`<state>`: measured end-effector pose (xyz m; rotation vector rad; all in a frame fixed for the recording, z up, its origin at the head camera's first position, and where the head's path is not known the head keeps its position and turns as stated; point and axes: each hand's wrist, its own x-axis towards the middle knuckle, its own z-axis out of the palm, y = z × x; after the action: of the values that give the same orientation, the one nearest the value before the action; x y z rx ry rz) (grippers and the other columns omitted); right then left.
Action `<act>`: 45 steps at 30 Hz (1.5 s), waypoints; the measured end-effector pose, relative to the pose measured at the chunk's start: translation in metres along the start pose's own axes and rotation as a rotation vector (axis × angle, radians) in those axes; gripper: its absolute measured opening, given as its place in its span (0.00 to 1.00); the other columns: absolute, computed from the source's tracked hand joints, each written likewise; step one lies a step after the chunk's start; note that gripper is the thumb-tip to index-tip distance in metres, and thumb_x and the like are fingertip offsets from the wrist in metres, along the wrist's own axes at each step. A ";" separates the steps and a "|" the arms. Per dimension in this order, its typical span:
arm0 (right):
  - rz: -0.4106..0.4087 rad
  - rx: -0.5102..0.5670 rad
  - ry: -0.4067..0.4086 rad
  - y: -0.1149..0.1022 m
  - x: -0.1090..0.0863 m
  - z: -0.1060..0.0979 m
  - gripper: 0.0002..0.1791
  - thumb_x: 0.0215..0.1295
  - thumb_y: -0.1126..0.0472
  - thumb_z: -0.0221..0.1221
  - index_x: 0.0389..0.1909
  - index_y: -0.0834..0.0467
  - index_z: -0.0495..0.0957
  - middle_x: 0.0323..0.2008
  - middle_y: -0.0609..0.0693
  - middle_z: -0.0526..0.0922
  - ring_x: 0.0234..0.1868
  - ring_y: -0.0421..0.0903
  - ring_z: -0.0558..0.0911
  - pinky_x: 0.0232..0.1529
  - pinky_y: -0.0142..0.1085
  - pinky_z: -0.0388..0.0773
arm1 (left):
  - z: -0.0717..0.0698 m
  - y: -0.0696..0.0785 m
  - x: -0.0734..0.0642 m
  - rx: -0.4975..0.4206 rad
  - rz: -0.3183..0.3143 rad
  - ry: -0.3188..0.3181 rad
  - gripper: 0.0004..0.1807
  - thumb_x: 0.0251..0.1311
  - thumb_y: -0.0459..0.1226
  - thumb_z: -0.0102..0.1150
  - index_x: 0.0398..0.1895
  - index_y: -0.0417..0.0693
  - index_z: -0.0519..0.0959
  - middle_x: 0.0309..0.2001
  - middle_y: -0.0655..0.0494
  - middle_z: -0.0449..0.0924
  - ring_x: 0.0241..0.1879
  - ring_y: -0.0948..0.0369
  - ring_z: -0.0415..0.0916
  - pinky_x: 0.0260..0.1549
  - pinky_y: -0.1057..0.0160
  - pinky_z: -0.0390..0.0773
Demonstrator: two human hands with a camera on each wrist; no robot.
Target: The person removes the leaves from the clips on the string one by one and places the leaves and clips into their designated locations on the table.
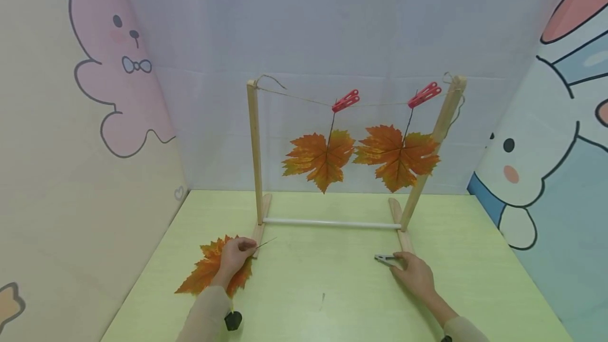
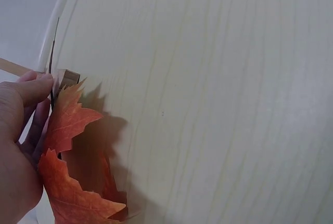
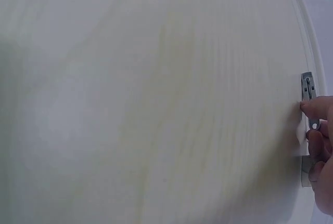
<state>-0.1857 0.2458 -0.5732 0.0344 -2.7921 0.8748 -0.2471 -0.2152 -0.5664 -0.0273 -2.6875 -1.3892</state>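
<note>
An orange artificial maple leaf (image 1: 201,274) is at the left, its dark stem (image 2: 52,52) pinched between the thumb and fingers of my left hand (image 1: 234,258). The stem's tip points to the right, and part of the leaf is hidden under the hand and wrist. On the right side, my right hand (image 1: 415,277) pinches a grey clothespin (image 1: 386,259) close over the table. Two more orange leaves, a left one (image 1: 323,157) and a right one (image 1: 399,154), hang by their stems from red clothespins (image 1: 345,101) on a thin string (image 1: 299,97).
The string is tied between two wooden posts, a left one (image 1: 255,152) and a right one (image 1: 432,157). A white rod (image 1: 332,222) joins the posts low down. Pale yellow table (image 1: 328,268) with a white cloth (image 1: 328,30) behind it; cartoon-printed panels stand at both sides.
</note>
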 end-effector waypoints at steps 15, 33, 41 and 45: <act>0.018 0.018 -0.002 0.002 -0.001 0.001 0.20 0.46 0.61 0.66 0.42 0.64 0.79 0.32 0.56 0.81 0.15 0.39 0.59 0.16 0.32 0.55 | -0.005 0.001 0.001 -0.007 0.022 -0.002 0.05 0.47 0.27 0.64 0.30 0.36 0.82 0.28 0.48 0.82 0.29 0.56 0.78 0.29 0.63 0.78; -0.054 0.052 0.010 -0.006 0.005 -0.021 0.23 0.47 0.54 0.67 0.42 0.63 0.79 0.38 0.56 0.83 0.19 0.40 0.71 0.21 0.31 0.68 | -0.027 0.047 0.022 0.018 0.146 -0.049 0.11 0.48 0.30 0.65 0.37 0.37 0.81 0.35 0.46 0.82 0.35 0.56 0.79 0.32 0.62 0.79; -0.147 0.116 -0.005 -0.025 0.017 -0.044 0.20 0.47 0.55 0.68 0.40 0.60 0.80 0.35 0.55 0.83 0.13 0.31 0.65 0.14 0.29 0.63 | -0.033 0.084 0.029 0.011 0.242 -0.041 0.09 0.46 0.29 0.66 0.34 0.38 0.81 0.33 0.48 0.82 0.34 0.55 0.79 0.30 0.63 0.79; -0.205 0.085 0.021 -0.037 0.023 -0.059 0.17 0.47 0.55 0.68 0.38 0.58 0.80 0.32 0.50 0.83 0.14 0.30 0.64 0.14 0.29 0.62 | -0.034 0.100 0.030 -0.001 0.275 -0.058 0.10 0.47 0.30 0.66 0.34 0.38 0.81 0.33 0.48 0.82 0.33 0.56 0.79 0.30 0.64 0.79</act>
<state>-0.1935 0.2494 -0.4999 0.3167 -2.6702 0.9345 -0.2667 -0.1863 -0.4624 -0.4262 -2.6050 -1.3228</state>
